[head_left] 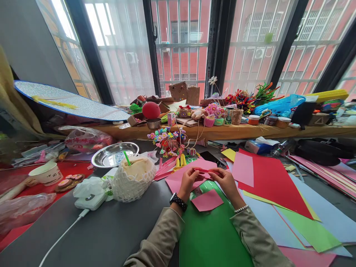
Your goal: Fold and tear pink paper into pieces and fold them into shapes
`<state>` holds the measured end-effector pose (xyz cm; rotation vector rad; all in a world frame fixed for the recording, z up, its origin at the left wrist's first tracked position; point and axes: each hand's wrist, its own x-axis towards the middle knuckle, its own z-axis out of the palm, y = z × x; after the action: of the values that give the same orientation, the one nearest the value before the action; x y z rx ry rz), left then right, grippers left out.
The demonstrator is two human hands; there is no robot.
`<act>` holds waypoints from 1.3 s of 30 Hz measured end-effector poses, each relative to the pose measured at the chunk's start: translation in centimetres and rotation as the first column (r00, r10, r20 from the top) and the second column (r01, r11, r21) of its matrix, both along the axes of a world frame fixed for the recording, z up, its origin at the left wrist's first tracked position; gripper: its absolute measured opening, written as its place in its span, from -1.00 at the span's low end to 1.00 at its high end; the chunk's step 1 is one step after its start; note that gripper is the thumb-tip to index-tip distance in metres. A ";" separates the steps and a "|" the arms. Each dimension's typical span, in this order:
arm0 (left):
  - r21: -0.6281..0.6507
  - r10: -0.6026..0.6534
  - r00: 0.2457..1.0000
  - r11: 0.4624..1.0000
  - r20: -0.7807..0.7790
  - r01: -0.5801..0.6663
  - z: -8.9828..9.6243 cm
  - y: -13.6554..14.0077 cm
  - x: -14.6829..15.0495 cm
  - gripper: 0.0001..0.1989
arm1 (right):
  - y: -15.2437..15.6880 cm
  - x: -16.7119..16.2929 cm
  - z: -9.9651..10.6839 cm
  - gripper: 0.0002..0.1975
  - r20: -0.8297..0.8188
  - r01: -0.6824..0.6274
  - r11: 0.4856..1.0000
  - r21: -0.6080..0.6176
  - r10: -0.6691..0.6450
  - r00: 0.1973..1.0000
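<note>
Between my two hands a narrow strip of pink paper [205,171] is stretched out level. My left hand [190,180] pinches its left end, and my right hand [226,181] pinches the right end. Just below lies a small pink paper piece [207,200] on a green mat [214,237]. A larger pink sheet [174,180] is spread behind and under my left hand. Yellow-handled scissors [182,161] seem to lie beyond it, partly covered.
Coloured sheets, a red one [274,181] on top, are stacked at the right. To the left stand a coconut in white foam netting [133,185], a metal tray [96,160], a white charger [90,202] with its cable, and a paper cup [46,173]. Craft items crowd the wooden ledge [244,130].
</note>
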<state>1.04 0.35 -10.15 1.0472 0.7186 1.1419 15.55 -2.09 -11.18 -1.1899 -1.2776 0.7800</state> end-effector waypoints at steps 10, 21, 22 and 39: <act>-0.030 0.048 0.999 0.998 -0.025 -0.048 -0.4 0.2 0.1 -0.88 | -0.3 -0.2 0.3 -0.74 0.088 -0.006 1.000 0.014 0.004 0.996; -0.001 0.041 0.999 0.999 -0.018 -0.041 -0.4 0.2 0.1 -0.82 | -0.5 -0.4 0.7 -0.71 0.043 -0.020 1.000 -0.012 0.021 0.999; 0.012 0.035 0.999 0.999 -0.019 -0.035 -0.4 0.2 0.1 -0.80 | -0.5 -0.3 0.7 -0.70 0.035 -0.024 1.000 -0.013 0.025 0.999; 0.063 0.037 0.991 0.998 -0.132 -0.029 -1.0 0.5 0.1 -0.76 | -0.2 -0.2 0.1 -0.69 0.016 -0.077 0.996 -0.042 0.078 0.997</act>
<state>1.15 0.86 -11.16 1.1753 0.8129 1.1361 15.40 -2.24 -11.07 -1.1877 -1.3342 0.8582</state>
